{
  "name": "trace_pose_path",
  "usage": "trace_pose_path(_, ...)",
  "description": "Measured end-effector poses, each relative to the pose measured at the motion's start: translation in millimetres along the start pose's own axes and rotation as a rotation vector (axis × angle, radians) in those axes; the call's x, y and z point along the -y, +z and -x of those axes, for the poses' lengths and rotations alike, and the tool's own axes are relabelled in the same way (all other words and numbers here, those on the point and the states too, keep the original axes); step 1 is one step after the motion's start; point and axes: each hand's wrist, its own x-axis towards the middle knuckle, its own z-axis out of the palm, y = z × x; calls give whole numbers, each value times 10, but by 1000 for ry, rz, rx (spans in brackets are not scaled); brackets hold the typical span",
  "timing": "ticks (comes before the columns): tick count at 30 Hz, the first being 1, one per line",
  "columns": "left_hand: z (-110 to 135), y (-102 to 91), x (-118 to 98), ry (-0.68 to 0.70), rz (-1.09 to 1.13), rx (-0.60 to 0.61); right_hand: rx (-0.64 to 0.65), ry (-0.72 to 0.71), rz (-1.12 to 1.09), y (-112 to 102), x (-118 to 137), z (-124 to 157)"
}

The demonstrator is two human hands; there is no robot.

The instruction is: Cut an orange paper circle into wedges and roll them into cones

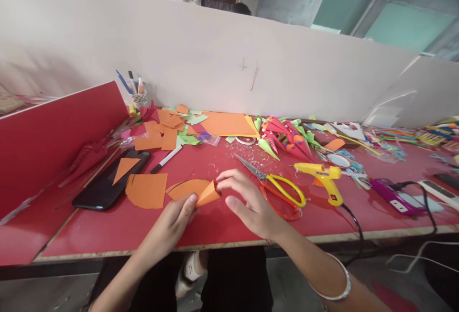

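My left hand pinches a small orange paper cone just above the table's front edge. The cone's wide end points to the right. By that end is my right hand, its fingers curved and apart; whether a fingertip touches the rim I cannot tell. Behind the cone lies a curved orange paper piece with a dark line along its edge. Another orange piece with a rounded side rests further left. Scissors with yellow and red handles lie beside my right hand.
A yellow hot glue gun lies to the right, near a purple power strip. At left is a black phone with an orange triangle on it. Behind are a marker, paper scraps and a pile of paper cones.
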Motion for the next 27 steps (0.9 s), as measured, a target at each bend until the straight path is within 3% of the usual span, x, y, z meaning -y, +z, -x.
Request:
trace_pose_path(4, -8, -11, -68, 82, -29, 140, 225, 105, -35, 0, -2, 24)
trace_pose_path(10, -26, -75, -91, 140, -116, 298, 393, 187, -123, -14, -37, 0)
trace_pose_path(15, 16, -122, -9, 123, -56, 414, 331, 70, -123, 5, -11, -3)
trace_pose_path(20, 51, -195, 28, -27, 152, 578, 351, 46, -124, -37, 39, -6)
trace_pose_path(27, 28, -204, -16, -115, 158, 604, 339, 77, -135, -63, 15, 31)
